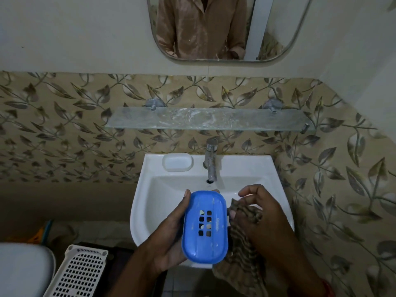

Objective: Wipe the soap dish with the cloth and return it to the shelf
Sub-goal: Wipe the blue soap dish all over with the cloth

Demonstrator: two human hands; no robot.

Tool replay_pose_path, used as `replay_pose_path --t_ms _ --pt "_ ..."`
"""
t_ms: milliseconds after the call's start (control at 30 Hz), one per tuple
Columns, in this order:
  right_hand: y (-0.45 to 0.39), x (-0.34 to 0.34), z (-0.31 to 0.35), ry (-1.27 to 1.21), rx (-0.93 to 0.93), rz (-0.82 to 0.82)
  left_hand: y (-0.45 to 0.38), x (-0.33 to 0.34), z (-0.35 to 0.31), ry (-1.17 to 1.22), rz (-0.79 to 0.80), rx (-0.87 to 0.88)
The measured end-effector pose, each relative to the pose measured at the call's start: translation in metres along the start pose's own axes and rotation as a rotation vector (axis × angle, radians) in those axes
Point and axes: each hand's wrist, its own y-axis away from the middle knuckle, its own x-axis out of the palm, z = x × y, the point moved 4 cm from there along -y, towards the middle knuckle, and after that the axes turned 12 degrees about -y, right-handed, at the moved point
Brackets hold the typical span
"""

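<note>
Okay, head view over a white sink, both hands low centre. Left hand cups the blue soap dish from its 9 o'clock side: thumb along the top-left edge, a fingertip showing past the far rim at 12, palm under it. So that hand is wrapped around the dish, not spread. Dish is held over the sink's front rim, tilted a bit, with the slotted drain holes facing the camera; pale smears on its surface. Right hand sits at the dish's 3 o'clock, fingers curled and bunching a brown striped cloth; the cloth touches the dish's right edge and hangs down toward 6 past the sink front. Glass shelf is on the leaf-pattern tile wall at 12, well apart from the dish, with whitish streaks on it. Tap is between the shelf and the hands. White soap dish lid or tray rests on the sink deck at 11, left of the tap. Mirror at top reflects a brown shirt. White perforated basket at 7, toilet edge at 8.
</note>
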Motion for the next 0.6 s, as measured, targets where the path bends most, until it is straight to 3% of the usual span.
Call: replay_pose_path --t_ms 167,300,500,600 --pt "-0.009 -0.010 0.015 0.055 -0.139 -0.149 0.004 0.001 -0.002 0.097 0.027 0.014" --pt "-0.015 -0.012 0.040 0.157 -0.278 -0.190 0.005 -0.008 -0.004 0.052 -0.112 0.024" --pt "-0.008 0.041 0.061 0.369 -0.594 0.176 -0.001 -0.009 -0.005 -0.162 -0.289 0.038" --pt "-0.006 0.058 0.056 0.562 -0.646 0.244 -0.001 -0.011 -0.007 -0.232 -0.361 0.055"
